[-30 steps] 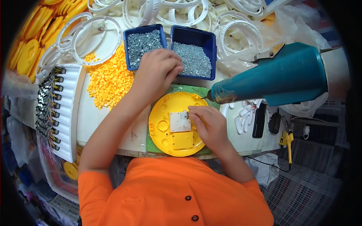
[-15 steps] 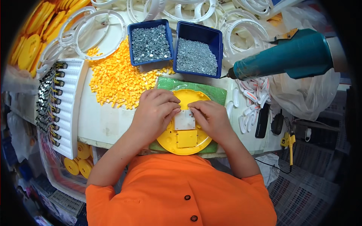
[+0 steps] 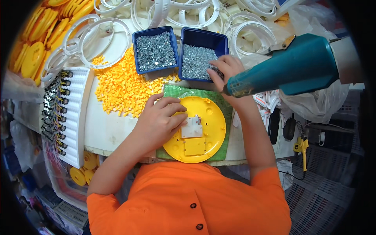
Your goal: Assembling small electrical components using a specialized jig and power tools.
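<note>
A round yellow plastic plate (image 3: 214, 127) lies on a green mat (image 3: 228, 117) in front of me. A white plastic box (image 3: 192, 130) sits in its middle, with a yellow rectangular cover (image 3: 194, 147) just below. My left hand (image 3: 158, 119) rests at the plate's left side, fingers spread, their tips near the white box. Over the right blue bin (image 3: 204, 34) reaches my right hand (image 3: 229, 70), thumb and fingers apart, at the edge of the small silver screws (image 3: 196, 60). The teal electric screwdriver (image 3: 290, 64) hangs in front of my right wrist and partly hides it.
A second blue bin (image 3: 135, 55) holds small metal parts. Left of it are a heap of small yellow pieces (image 3: 125, 92) and a white foam tray (image 3: 76, 117) with wired parts. White rings (image 3: 103, 23) lie behind. On the right are white-and-orange pieces (image 3: 266, 102) and a black object (image 3: 273, 125).
My right hand has left the white box and moved up and right to the screw bin. The screwdriver now overlaps my wrist. My left hand stays by the plate with its fingers more spread.
</note>
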Motion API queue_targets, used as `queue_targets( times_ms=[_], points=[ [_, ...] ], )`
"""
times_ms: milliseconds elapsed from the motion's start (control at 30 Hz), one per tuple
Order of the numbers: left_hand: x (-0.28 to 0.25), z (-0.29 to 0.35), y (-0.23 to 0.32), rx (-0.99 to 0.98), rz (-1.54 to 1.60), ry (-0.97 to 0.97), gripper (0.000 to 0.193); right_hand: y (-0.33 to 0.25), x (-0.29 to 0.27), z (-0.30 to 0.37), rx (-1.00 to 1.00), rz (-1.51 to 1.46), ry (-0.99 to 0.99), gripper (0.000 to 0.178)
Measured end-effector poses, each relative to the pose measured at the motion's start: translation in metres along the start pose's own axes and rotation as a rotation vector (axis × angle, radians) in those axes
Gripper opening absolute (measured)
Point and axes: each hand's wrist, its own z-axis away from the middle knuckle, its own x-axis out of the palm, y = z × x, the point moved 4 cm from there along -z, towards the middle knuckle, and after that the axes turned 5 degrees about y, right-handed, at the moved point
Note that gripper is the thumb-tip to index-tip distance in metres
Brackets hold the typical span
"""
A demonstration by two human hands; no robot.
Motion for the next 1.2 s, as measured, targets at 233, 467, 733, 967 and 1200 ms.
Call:
queue_targets(
  times_ms=[233, 467, 733, 967, 1200],
  points=[
    [-0.016, -0.054, -0.037, -0.004, 0.05, 0.155, 0.018, 0.011, 0.021, -0.027, -0.032, 0.094, -0.077, 0.012],
    [0.023, -0.114, -0.088, 0.04, -0.278, 0.2, 0.011, -0.022, -0.016, 0.019, 0.132, -0.074, -0.019, 0.011],
    [0.024, -0.111, -0.08, 0.026, -0.143, 0.318, 0.01, -0.089, -0.026, 0.125, 0.156, -0.22, -0.083, 0.01],
    [0.011, -0.094, -0.058, -0.054, 0.12, 0.244, 0.006, -0.094, -0.026, 0.135, 0.088, -0.156, -0.059, 0.015],
    [-0.008, -0.005, -0.009, -0.174, 0.28, 0.102, 0.014, -0.047, -0.07, 0.104, 0.207, -0.143, 0.149, 0.021]
  ],
)
